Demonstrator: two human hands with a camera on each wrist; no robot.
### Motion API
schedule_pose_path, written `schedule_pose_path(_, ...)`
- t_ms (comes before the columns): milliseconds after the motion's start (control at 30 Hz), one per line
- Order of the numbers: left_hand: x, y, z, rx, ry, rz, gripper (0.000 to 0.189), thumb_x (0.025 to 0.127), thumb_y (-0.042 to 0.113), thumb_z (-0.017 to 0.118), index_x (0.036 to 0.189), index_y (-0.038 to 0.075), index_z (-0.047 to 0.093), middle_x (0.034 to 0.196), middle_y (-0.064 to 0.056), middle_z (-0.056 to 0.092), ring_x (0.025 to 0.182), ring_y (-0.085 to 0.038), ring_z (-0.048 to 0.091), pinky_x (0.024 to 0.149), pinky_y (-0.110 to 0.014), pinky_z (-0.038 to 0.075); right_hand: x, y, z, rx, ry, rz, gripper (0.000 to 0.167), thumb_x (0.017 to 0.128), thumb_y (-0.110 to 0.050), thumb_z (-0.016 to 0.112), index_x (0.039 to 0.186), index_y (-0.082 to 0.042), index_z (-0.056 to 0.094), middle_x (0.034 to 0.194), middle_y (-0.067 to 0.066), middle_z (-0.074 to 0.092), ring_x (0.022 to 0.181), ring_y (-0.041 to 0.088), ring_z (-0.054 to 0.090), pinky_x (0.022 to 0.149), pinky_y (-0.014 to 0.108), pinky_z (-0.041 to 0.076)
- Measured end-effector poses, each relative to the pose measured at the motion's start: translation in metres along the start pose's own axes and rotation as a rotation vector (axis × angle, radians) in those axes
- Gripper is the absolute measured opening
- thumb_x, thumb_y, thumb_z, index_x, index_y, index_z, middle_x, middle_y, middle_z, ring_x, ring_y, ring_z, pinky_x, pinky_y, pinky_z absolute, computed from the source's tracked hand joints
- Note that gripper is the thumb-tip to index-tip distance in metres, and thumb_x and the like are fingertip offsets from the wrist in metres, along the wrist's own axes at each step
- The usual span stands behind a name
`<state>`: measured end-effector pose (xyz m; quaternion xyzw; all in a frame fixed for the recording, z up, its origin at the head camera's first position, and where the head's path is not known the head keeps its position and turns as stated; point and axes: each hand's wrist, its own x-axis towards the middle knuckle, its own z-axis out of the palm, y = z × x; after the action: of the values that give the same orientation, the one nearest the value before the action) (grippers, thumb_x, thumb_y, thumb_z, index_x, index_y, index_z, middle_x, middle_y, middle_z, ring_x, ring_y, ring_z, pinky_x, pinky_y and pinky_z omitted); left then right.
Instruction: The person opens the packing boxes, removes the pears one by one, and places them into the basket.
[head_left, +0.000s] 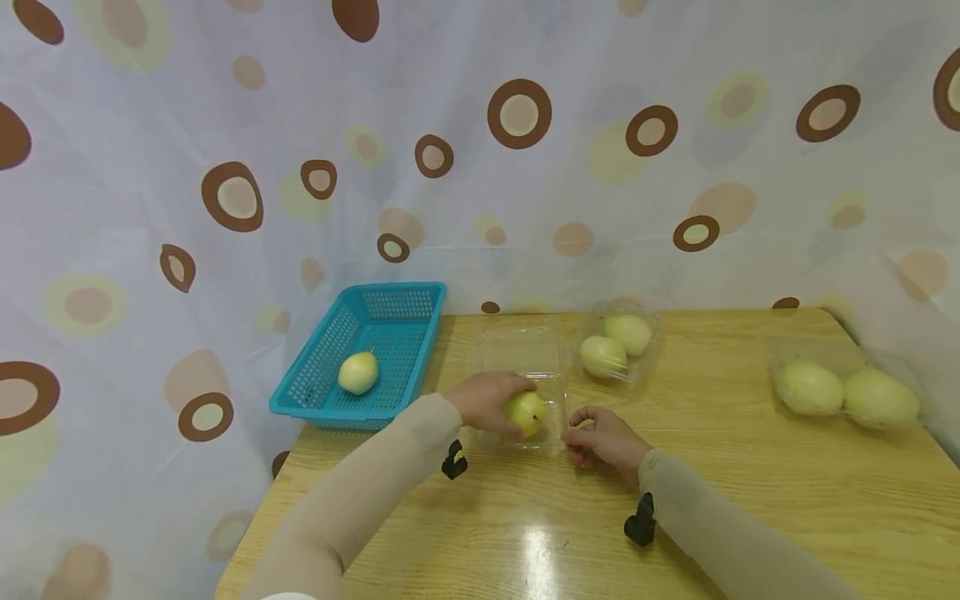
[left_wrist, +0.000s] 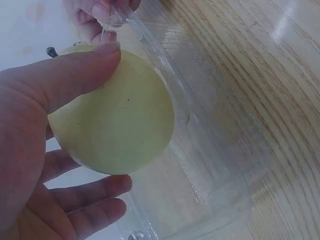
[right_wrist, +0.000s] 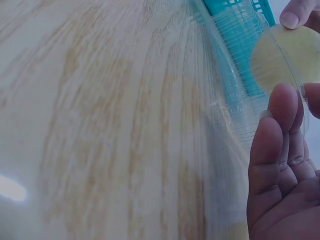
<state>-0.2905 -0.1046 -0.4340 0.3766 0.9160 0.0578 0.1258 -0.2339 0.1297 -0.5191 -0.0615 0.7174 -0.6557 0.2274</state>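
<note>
My left hand [head_left: 491, 403] grips a pale yellow pear [head_left: 528, 413], thumb on one side and fingers round the other. In the left wrist view the pear [left_wrist: 117, 112] has a short dark stem near the thumb. Below it lies a clear plastic clamshell box [head_left: 553, 387] with its lid folded back toward the wall. My right hand [head_left: 606, 442] pinches the box's near right rim between thumb and fingertips. In the right wrist view that clear box wall [right_wrist: 235, 55] stands between the right fingers and the pear.
A blue plastic basket [head_left: 408, 350] at the left holds another pear [head_left: 358, 372]. Behind and right of my hands is a clear box [head_left: 654, 350] with two pears. A second box of two pears [head_left: 810, 388] sits at the far right. A patterned curtain [head_left: 600, 167] hangs behind the wooden table [head_left: 720, 400].
</note>
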Motion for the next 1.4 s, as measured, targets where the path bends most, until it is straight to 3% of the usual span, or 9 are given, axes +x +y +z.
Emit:
schedule_pose_path(633, -0.016, -0.005, -0.012, 0.027, 0.053, 0.003, 0.078, 0.074, 0.043, 0.081, 0.140, 0.015, 0.049, 0.136, -0.003, 0.053, 0.117, -0.019, 0.054, 0.094, -0.034, 0.046, -0.003, 0.001, 0.004, 0.020, 0.020, -0.002, 0.035, 0.095, -0.013, 0.061, 0.115, 0.006, 0.039, 0.077, 0.008, 0.065, 0.061, 0.017, 0.058, 0.057, 0.031, 0.049)
schedule_pose_path(900, -0.023, -0.009, -0.022, -0.002, 0.064, -0.003, 0.079, 0.074, 0.039, 0.082, 0.140, 0.011, 0.048, 0.131, -0.005, 0.056, 0.111, -0.020, 0.056, 0.090, -0.035, 0.048, -0.008, 0.002, 0.004, 0.017, 0.010, -0.012, 0.038, 0.093, -0.015, 0.063, 0.114, 0.006, 0.039, 0.077, 0.008, 0.064, 0.061, 0.016, 0.057, 0.057, 0.029, 0.049)
schedule_pose_path(1400, -0.035, -0.042, -0.044, -0.030, 0.152, -0.072, 0.078, 0.074, 0.040, 0.082, 0.139, 0.010, 0.049, 0.130, -0.003, 0.057, 0.115, -0.020, 0.054, 0.092, -0.035, 0.046, -0.012, 0.004, 0.001, 0.024, 0.030, 0.002, 0.035, 0.093, -0.010, 0.058, 0.115, 0.010, 0.040, 0.074, 0.006, 0.058, 0.059, 0.015, 0.055, 0.055, 0.028, 0.048)
